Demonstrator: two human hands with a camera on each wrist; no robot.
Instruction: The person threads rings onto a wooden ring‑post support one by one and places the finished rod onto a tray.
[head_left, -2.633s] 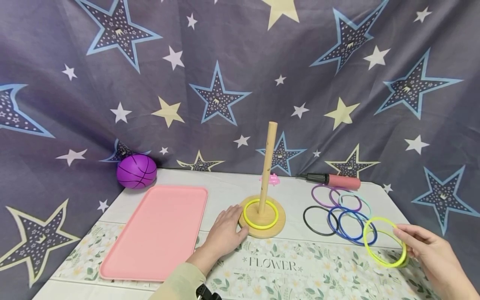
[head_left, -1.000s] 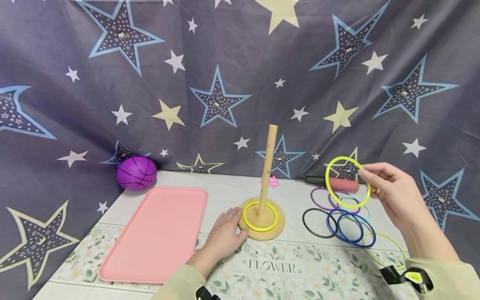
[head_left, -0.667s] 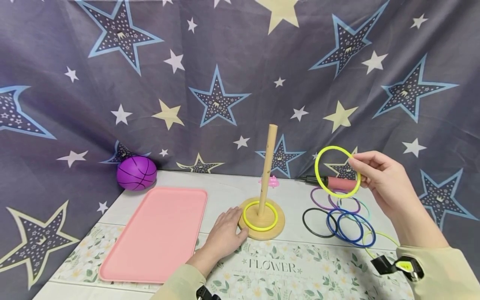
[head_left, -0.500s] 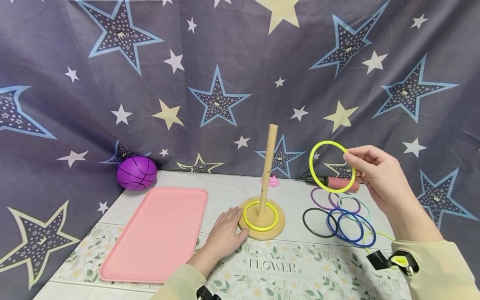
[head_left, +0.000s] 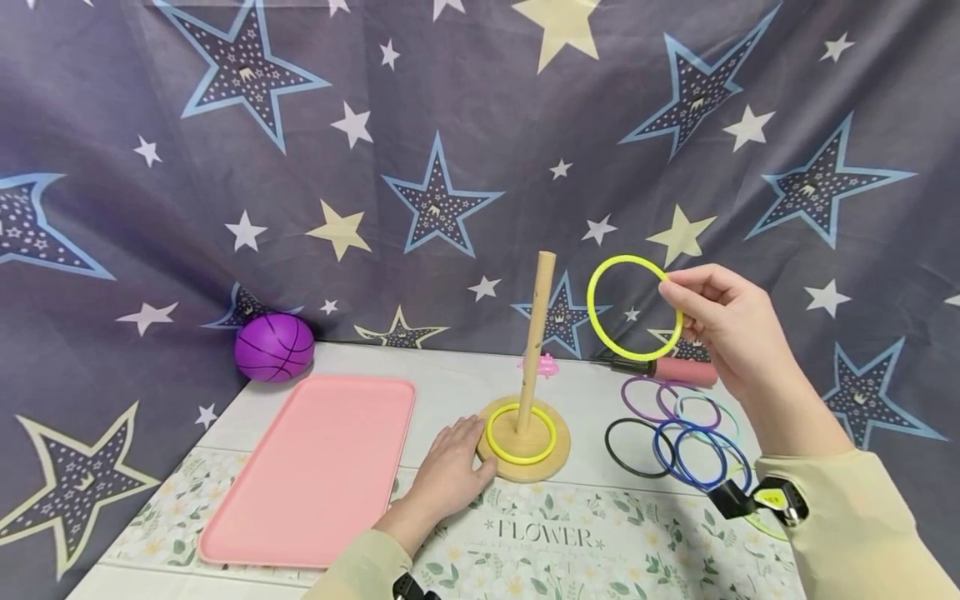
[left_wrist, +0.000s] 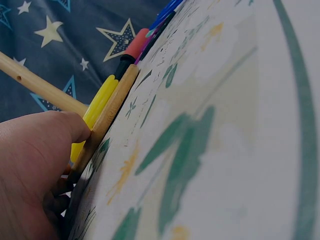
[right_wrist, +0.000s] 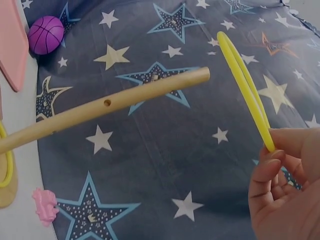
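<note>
In the head view my right hand (head_left: 727, 325) pinches a yellow ring (head_left: 592, 310) between thumb and fingers. The ring hangs upright in the air, to the right of the top of a wooden peg (head_left: 536, 333). In the right wrist view that ring (right_wrist: 245, 90) tilts beyond the peg's tip, apart from it. Around the foot of the peg, a second yellow ring (head_left: 521, 461) lies on the round wooden base (head_left: 558, 450). My left hand (head_left: 446, 467) rests against the left edge of this base, thumb spread from the fingers; the left wrist view shows its thumb touching the base's edge.
Several rings, among them a black ring (head_left: 609, 454), blue rings (head_left: 660, 429) and purple rings (head_left: 626, 392), lie at the right. Behind them is a red and black hand pump (head_left: 682, 371). A pink tray (head_left: 315, 467), a purple ball (head_left: 273, 346) and a small pink toy (head_left: 549, 365) also stand around.
My right hand has lifted the yellow ring from the rings at the right and carried it up and left towards the peg. The left hand has stayed at the base.
</note>
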